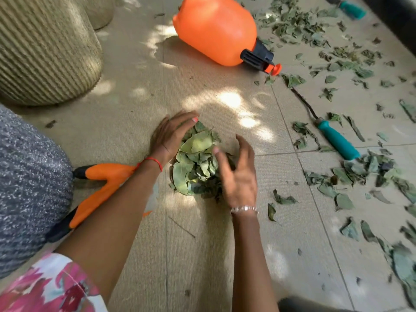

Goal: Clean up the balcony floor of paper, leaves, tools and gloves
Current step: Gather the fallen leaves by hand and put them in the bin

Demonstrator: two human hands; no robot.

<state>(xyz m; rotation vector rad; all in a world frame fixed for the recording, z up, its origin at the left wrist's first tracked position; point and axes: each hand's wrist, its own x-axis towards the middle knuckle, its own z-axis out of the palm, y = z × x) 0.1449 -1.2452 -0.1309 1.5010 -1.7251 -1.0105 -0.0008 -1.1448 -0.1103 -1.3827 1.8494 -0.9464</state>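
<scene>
Between 2 open hands, left hand (171, 137), right hand (238, 174), leaf pile (195, 163)

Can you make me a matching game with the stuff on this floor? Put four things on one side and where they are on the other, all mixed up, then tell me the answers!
Things:
1. leaf pile
2. orange sprayer
3. teal-handled tool
4. orange gloves

Places:
A. partly under the left arm
B. lying on its side, far from the person
C. between the left hand and right hand
D. on the tiles to the right, among scattered leaves

Pairs: 1-C, 2-B, 3-D, 4-A
</scene>
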